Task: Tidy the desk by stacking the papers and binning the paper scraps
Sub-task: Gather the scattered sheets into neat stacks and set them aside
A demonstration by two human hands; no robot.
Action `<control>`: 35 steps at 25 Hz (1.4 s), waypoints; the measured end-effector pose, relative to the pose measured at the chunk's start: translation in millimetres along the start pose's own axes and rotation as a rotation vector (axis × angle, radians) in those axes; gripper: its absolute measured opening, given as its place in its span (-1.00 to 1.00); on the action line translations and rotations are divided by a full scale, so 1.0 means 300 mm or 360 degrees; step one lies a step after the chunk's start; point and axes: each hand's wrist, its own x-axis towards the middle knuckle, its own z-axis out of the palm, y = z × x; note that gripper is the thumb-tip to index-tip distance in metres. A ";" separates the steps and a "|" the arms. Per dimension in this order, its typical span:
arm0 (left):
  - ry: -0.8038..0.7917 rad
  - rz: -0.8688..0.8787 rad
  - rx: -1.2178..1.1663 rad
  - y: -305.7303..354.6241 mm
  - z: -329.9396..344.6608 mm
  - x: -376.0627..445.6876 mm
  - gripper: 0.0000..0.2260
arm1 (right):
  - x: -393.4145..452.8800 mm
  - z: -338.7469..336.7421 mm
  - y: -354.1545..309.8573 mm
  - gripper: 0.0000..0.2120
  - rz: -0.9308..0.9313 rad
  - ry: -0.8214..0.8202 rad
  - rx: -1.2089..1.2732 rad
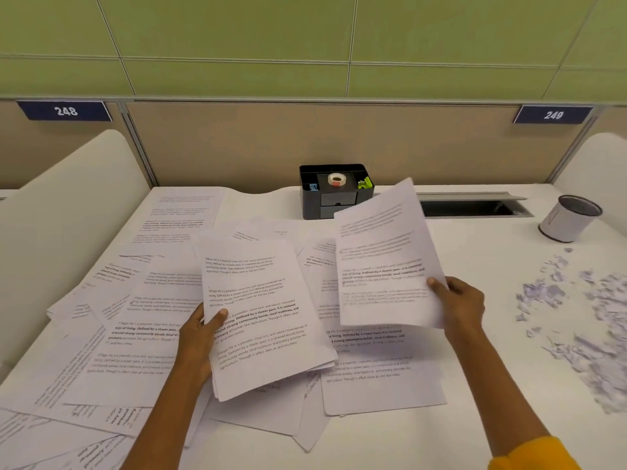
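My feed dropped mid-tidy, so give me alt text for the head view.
Left hand holds a stack of printed sheets while the right hand pinches one sheet raised over the desk. Loose papers cover the desk's left and middle; scraps lie at right, near a bin.

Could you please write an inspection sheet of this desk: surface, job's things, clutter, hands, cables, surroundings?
Surface: white desk, mostly covered with loose printed sheets.
Job's things: gathered stack in the left hand; single sheet lifted by the right hand; paper scraps spread at right; small bin behind them, tilted.
Clutter: black organiser holding a tape roll.
Hands: left hand grips the stack; right hand pinches the sheet.
Cables: nothing seen; cable slot open.
Surroundings: beige partition, labels 248 and 249, green wall.
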 end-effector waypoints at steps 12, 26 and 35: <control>-0.0085 -0.0053 0.0105 -0.037 0.173 -0.024 -0.78 | -0.193 0.215 0.093 -0.94 0.0290 -0.0572 0.0110; -0.0073 0.0076 0.0196 -0.029 0.104 -0.018 -0.68 | -0.171 0.166 0.107 -0.41 -0.0199 -0.0193 -0.1508; -0.0007 -0.0011 -0.0006 -0.001 0.018 -0.002 -0.66 | -0.084 0.119 0.071 -0.43 0.0172 -0.0211 -0.1260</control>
